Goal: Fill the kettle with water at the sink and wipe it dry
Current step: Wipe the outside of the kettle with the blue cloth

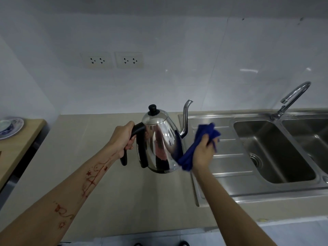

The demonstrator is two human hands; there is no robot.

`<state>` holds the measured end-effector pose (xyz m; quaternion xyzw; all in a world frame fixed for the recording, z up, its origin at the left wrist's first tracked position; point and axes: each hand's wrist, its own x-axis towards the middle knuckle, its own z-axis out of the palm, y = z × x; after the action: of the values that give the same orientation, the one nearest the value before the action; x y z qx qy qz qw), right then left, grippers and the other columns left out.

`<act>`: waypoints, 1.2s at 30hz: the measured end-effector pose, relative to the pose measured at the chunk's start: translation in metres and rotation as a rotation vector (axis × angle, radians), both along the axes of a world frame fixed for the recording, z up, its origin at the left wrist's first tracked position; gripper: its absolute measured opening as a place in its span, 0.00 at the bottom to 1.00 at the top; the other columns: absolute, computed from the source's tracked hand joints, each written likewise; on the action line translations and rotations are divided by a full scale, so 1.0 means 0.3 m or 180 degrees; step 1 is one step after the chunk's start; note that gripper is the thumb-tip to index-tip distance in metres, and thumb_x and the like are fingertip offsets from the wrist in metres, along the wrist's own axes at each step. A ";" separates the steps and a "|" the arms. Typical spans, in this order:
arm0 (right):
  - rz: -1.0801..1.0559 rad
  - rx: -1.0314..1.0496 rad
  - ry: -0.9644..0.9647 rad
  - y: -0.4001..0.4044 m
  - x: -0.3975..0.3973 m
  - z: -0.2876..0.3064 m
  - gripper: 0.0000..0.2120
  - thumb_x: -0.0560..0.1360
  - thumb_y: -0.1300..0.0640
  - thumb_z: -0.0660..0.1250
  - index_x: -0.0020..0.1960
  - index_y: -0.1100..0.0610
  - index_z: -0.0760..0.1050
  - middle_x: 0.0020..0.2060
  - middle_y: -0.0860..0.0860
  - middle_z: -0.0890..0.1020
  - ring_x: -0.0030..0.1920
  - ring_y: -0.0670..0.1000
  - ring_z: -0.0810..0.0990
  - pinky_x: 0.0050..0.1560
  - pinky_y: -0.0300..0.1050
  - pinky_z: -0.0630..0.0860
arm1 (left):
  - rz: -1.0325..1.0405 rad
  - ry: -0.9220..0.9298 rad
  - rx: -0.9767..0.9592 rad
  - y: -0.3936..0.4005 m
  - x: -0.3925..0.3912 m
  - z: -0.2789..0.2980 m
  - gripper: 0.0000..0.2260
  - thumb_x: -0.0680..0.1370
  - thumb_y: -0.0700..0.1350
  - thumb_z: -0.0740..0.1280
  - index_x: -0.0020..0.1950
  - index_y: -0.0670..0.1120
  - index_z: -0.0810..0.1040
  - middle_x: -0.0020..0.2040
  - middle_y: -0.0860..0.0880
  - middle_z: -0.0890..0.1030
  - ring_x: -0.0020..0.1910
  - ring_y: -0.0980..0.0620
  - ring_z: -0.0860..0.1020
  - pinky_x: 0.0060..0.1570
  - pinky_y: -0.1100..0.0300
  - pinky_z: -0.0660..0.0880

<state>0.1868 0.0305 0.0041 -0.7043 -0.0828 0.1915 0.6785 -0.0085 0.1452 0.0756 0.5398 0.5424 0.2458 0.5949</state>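
A shiny steel kettle (159,141) with a black lid knob and a thin curved spout hangs in the air above the beige counter (92,157), lid on. My left hand (122,137) grips its black handle. My right hand (204,151) holds a bunched blue cloth (197,144) right beside the kettle's right flank, its lower end touching the steel. The steel sink (273,150) with its curved tap (291,98) lies to the right; no water runs.
A ribbed steel draining board (229,160) sits between counter and basin. A second basin (312,137) is at far right. Two wall sockets (111,60) are behind. A wooden table (16,150) at left bears a blue-patterned plate (10,128).
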 end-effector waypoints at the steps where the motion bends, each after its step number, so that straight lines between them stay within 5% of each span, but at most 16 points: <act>1: -0.0126 0.0306 0.0131 0.026 0.042 0.056 0.16 0.82 0.51 0.56 0.66 0.58 0.69 0.56 0.59 0.79 0.54 0.58 0.79 0.59 0.53 0.74 | -0.0001 0.0001 -0.0019 0.001 -0.004 -0.002 0.18 0.76 0.44 0.57 0.26 0.43 0.66 0.19 0.50 0.64 0.18 0.53 0.58 0.27 0.58 0.60; 4: 0.0516 0.0995 0.0204 0.109 0.083 0.211 0.13 0.82 0.49 0.58 0.63 0.53 0.70 0.51 0.52 0.79 0.49 0.50 0.79 0.53 0.47 0.76 | -0.0035 -0.0002 -0.0042 0.002 -0.006 0.001 0.18 0.76 0.45 0.58 0.25 0.43 0.66 0.20 0.49 0.63 0.19 0.52 0.58 0.27 0.58 0.60; 8: 0.1060 0.0694 -0.0491 0.138 0.018 0.195 0.16 0.81 0.47 0.59 0.66 0.53 0.65 0.45 0.49 0.78 0.38 0.41 0.78 0.39 0.35 0.76 | -0.0044 -0.0050 -0.0044 -0.012 -0.006 0.004 0.19 0.76 0.44 0.57 0.25 0.44 0.66 0.19 0.49 0.63 0.18 0.53 0.58 0.28 0.58 0.61; 12: 0.1062 0.0425 -0.0246 0.093 -0.001 0.081 0.17 0.79 0.45 0.63 0.60 0.56 0.71 0.43 0.49 0.79 0.41 0.46 0.79 0.43 0.42 0.77 | 0.0045 -0.0037 0.0001 -0.025 -0.018 -0.005 0.19 0.76 0.44 0.57 0.25 0.44 0.66 0.19 0.50 0.64 0.17 0.53 0.59 0.28 0.58 0.62; 17: 0.1096 0.0237 -0.0384 0.045 0.014 0.042 0.14 0.77 0.52 0.67 0.58 0.59 0.72 0.44 0.52 0.81 0.44 0.52 0.81 0.37 0.34 0.78 | 0.0094 -0.0042 -0.0012 -0.033 -0.028 -0.016 0.19 0.77 0.44 0.57 0.25 0.44 0.66 0.18 0.50 0.64 0.17 0.54 0.59 0.28 0.59 0.62; 24: 0.1066 0.0334 -0.0821 0.095 -0.005 0.133 0.21 0.75 0.51 0.70 0.64 0.56 0.69 0.47 0.46 0.79 0.46 0.44 0.79 0.42 0.29 0.75 | -0.0021 0.0015 0.0121 -0.020 -0.033 0.014 0.21 0.77 0.45 0.57 0.23 0.44 0.66 0.19 0.49 0.64 0.18 0.52 0.59 0.28 0.59 0.63; 31: 0.1567 0.0144 -0.0436 0.041 0.010 0.062 0.12 0.73 0.51 0.73 0.51 0.48 0.72 0.45 0.50 0.81 0.45 0.50 0.82 0.46 0.44 0.81 | 0.0106 0.0015 -0.0021 -0.050 -0.051 -0.029 0.19 0.76 0.44 0.58 0.25 0.43 0.67 0.18 0.50 0.65 0.17 0.53 0.59 0.28 0.59 0.62; 36: 0.1757 0.0203 0.0297 0.022 0.018 0.029 0.17 0.71 0.54 0.75 0.55 0.57 0.74 0.48 0.56 0.83 0.49 0.57 0.83 0.48 0.49 0.83 | 0.0139 -0.0021 0.0016 -0.041 -0.063 -0.028 0.18 0.76 0.44 0.58 0.25 0.43 0.66 0.18 0.50 0.64 0.17 0.53 0.59 0.27 0.59 0.61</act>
<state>0.1921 0.0371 0.0130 -0.6238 -0.2462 0.3986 0.6256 -0.0274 0.1330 0.0673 0.5285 0.5515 0.2618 0.5899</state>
